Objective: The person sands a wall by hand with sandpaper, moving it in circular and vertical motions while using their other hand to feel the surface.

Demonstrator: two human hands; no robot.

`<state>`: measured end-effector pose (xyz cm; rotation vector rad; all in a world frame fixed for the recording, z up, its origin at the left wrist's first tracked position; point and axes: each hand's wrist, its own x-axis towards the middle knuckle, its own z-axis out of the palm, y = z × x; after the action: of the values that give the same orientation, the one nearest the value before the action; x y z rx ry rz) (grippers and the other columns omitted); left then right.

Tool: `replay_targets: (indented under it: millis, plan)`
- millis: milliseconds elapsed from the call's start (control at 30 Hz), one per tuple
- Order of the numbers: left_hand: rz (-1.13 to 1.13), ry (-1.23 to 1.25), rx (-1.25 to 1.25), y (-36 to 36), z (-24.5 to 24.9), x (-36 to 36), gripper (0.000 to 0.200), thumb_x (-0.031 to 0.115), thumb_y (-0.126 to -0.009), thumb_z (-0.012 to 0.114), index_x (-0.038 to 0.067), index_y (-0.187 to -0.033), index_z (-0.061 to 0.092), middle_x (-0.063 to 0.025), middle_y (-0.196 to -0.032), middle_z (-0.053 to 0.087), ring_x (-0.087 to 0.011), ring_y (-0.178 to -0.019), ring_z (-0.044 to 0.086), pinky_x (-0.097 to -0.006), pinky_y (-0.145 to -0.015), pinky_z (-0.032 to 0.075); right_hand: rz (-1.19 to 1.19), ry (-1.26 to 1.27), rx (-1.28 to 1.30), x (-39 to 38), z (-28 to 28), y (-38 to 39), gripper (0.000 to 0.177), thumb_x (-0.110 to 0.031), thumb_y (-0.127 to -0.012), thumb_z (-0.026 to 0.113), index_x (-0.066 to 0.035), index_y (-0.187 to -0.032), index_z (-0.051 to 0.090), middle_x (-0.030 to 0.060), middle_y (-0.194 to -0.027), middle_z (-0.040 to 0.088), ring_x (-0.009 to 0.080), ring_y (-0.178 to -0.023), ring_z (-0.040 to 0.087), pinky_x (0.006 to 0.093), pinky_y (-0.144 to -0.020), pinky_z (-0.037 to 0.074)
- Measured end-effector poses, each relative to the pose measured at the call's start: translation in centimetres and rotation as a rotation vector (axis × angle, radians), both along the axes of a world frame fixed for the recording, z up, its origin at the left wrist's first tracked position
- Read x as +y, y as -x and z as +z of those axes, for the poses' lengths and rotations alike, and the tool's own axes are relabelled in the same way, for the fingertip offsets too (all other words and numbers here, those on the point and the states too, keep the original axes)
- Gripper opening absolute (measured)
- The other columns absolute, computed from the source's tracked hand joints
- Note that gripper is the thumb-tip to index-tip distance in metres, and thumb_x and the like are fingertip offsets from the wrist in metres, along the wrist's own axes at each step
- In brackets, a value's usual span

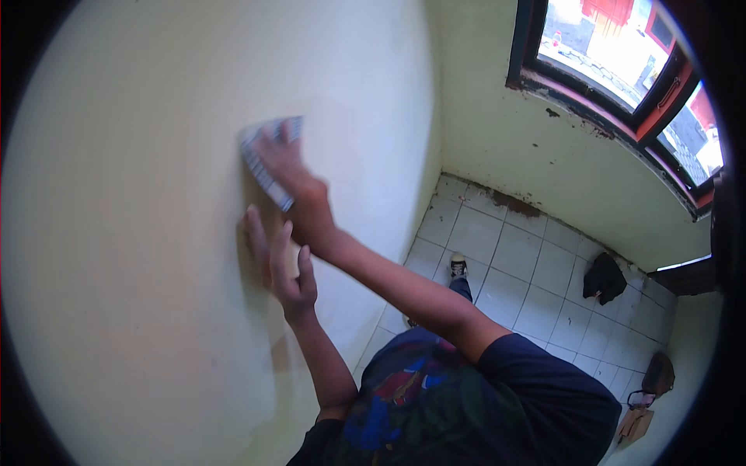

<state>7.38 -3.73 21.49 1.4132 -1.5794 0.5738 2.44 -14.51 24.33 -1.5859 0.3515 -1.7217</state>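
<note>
We reach our right arm out to the wall [155,256], nearly straight at the elbow and bent at the wrist. Our right hand [286,161] lies flat, fingers spread, over a printed sheet [268,186] that sits against the wall. Our left hand [289,279] is raised close to the wall, its fingers wide apart and forearm upright; we cannot tell whether its fingertips touch the wall.

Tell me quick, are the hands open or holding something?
Left hand: open, nothing seen in it.
Right hand: open, spread over a printed sheet against the wall.
</note>
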Motion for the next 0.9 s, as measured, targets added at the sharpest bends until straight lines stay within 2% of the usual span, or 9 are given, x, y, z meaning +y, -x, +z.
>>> replay_targets:
  millis: [100,233,367,433,500,567,633,700,900]
  plan:
    - [-0.004,0.13,-0.012,0.1,0.1,-0.3,0.035,0.02,-0.099,0.051,0.003,-0.13,0.054,-0.0305,-0.152,0.035,-0.0493,-0.143,0.031,-0.0608,-0.115,0.025,-0.003,0.325,0.104,-2.4,-1.9,0.8,0.045,0.005,-0.092,0.052,-0.006,-0.136,0.058,0.0178,-0.143,0.053,0.0417,-0.141,0.036,0.0477,-0.118,0.03]
    - [0.126,-0.005,-0.097,0.4,0.8,-0.4,0.035,0.02,-0.099,0.048,0.006,-0.131,0.054,-0.0291,-0.151,0.038,-0.0495,-0.142,0.032,-0.0625,-0.115,0.022,-0.038,-0.501,0.005,-6.3,-12.7,1.6,0.062,0.018,-0.087,0.034,-0.002,-0.144,0.048,0.0159,-0.151,0.045,0.0235,-0.143,0.036,0.0335,-0.119,0.027]
    - [0.164,0.004,-0.061,0.6,1.1,-1.1,0.036,0.021,-0.099,0.048,0.008,-0.132,0.054,-0.0286,-0.151,0.039,-0.0493,-0.142,0.032,-0.0623,-0.116,0.021,-0.15,-0.507,-0.069,-7.3,-10.3,0.1,0.079,0.022,-0.071,0.032,-0.003,-0.144,0.048,0.0168,-0.146,0.052,0.0275,-0.14,0.043,0.032,-0.118,0.024]
    - [0.11,0.056,-0.051,0.7,1.7,-1.4,0.037,0.022,-0.099,0.048,0.006,-0.133,0.053,-0.0291,-0.152,0.036,-0.0491,-0.143,0.03,-0.0619,-0.116,0.021,0.026,-0.444,-0.087,-4.5,-3.1,0.4,0.057,0.014,-0.09,0.036,-0.002,-0.143,0.05,0.0166,-0.15,0.046,0.0244,-0.142,0.038,0.034,-0.118,0.025]
    - [0.111,0.103,-0.032,1.1,2.6,-1.3,0.038,0.023,-0.1,0.048,0.006,-0.133,0.053,-0.0292,-0.153,0.035,-0.049,-0.144,0.029,-0.0621,-0.116,0.021,0.059,-0.094,0.016,-1.9,0.6,0.9,0.053,0.013,-0.086,0.05,-0.002,-0.137,0.056,0.0222,-0.146,0.047,0.0373,-0.143,0.033,0.0422,-0.119,0.026]
    - [0.108,0.153,-0.011,1.2,3.4,-1.0,0.038,0.023,-0.1,0.048,0.005,-0.133,0.052,-0.0293,-0.154,0.033,-0.0488,-0.144,0.028,-0.0623,-0.116,0.021,0.162,0.19,0.082,-1.1,0.5,1.2,0.048,0.009,-0.086,0.056,-0.001,-0.133,0.059,0.022,-0.144,0.05,0.0444,-0.142,0.032,0.0571,-0.117,0.024]
    - [0.178,0.143,-0.078,0.8,4.0,0.1,0.039,0.024,-0.1,0.048,0.004,-0.134,0.052,-0.0295,-0.155,0.031,-0.0487,-0.145,0.027,-0.0628,-0.115,0.022,0.128,0.25,0.109,-3.0,-4.9,0.7,0.047,0.01,-0.089,0.053,0.001,-0.134,0.057,0.0228,-0.145,0.049,0.0403,-0.144,0.032,0.051,-0.118,0.025]
    - [0.226,0.137,-0.102,0.6,3.9,1.4,0.039,0.025,-0.1,0.048,0.005,-0.134,0.053,-0.029,-0.154,0.034,-0.0481,-0.145,0.028,-0.0634,-0.116,0.02,0.022,-0.162,0.077,-4.5,-11.2,0.5,0.051,0.015,-0.089,0.045,0.001,-0.138,0.054,0.0208,-0.147,0.048,0.033,-0.145,0.034,0.0428,-0.12,0.024]
    - [0.465,-0.003,-0.221,-0.2,2.1,3.9,0.043,0.032,-0.102,0.041,0.007,-0.135,0.054,-0.0272,-0.152,0.038,-0.0454,-0.146,0.028,-0.0617,-0.119,0.005,0.007,-0.45,-0.07,-3.4,-9.5,-0.2,0.061,0.019,-0.087,0.032,0.001,-0.142,0.048,0.0168,-0.151,0.045,0.0245,-0.144,0.035,0.035,-0.12,0.021]
